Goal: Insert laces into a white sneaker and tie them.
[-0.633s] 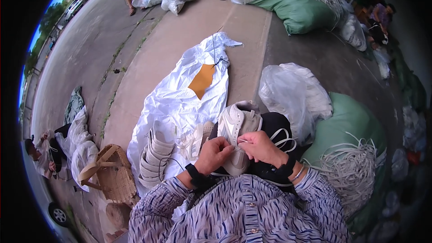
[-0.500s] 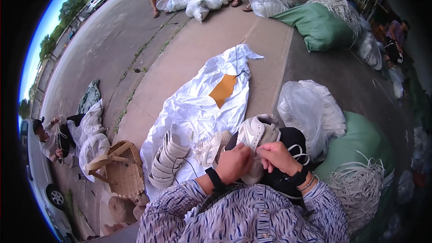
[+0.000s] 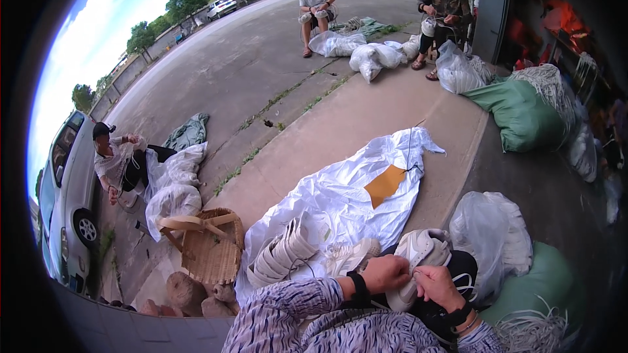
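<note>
A light grey and white sneaker (image 3: 425,246) rests on my dark-trousered lap, its toe part partly behind my hands. At its lacing, my left hand (image 3: 384,274) is closed, with whatever its fingers hold hidden. Close beside it, my right hand (image 3: 438,287) pinches a thin white shoelace. A loose white lace loop (image 3: 466,284) hangs to the right of the shoe. Another pale sneaker (image 3: 353,255) lies just left of my knees on a white woven sheet (image 3: 314,196). Beyond that sneaker, a nested stack of grey shoe uppers (image 3: 281,258) leans on the same sheet.
An orange-brown patch (image 3: 384,186) lies on the sheet. At left are a wicker basket (image 3: 212,255) and stones (image 3: 186,291). A green sack (image 3: 540,287) topped with bundled laces (image 3: 533,330) and a clear plastic bag (image 3: 487,235) stand at right. Seated people work farther off.
The view has tilted up and turned left, so the scene sits lower and farther right. Both hands stay together at the sneaker's lacing.
</note>
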`<action>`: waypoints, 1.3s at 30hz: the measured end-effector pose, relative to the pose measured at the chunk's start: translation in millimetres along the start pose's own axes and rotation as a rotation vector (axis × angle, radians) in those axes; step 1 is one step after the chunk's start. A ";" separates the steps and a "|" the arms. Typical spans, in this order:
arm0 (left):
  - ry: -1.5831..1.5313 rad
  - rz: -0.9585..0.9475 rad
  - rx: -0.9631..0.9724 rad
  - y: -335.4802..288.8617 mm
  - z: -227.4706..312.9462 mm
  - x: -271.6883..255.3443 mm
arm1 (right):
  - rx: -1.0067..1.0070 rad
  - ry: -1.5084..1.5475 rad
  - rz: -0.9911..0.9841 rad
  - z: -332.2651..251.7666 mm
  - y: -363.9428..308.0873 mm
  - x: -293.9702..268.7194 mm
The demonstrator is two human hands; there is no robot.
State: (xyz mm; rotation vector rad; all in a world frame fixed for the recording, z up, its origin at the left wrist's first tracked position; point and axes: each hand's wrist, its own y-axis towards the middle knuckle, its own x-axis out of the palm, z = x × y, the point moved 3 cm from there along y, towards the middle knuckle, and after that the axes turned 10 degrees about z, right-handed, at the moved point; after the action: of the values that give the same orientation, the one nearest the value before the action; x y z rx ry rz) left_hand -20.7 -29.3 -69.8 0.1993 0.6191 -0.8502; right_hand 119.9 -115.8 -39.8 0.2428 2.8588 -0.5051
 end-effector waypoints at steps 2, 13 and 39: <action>0.223 0.120 0.288 2.3 9.1 -6.9 | 0.014 -0.076 0.013 -1.9 -0.2 -0.7; 0.615 -0.236 0.607 34.0 49.8 -16.9 | -0.346 -0.593 0.250 0.4 -6.5 8.9; -0.157 0.071 0.827 8.1 156.9 -99.2 | 0.167 0.265 0.471 30.0 22.0 -107.0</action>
State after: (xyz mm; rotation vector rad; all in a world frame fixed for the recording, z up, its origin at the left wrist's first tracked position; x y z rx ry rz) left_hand 3.6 -23.6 114.3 0.8871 0.0815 -1.0050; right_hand 232.8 -119.1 -47.5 1.0524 2.8552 -0.6491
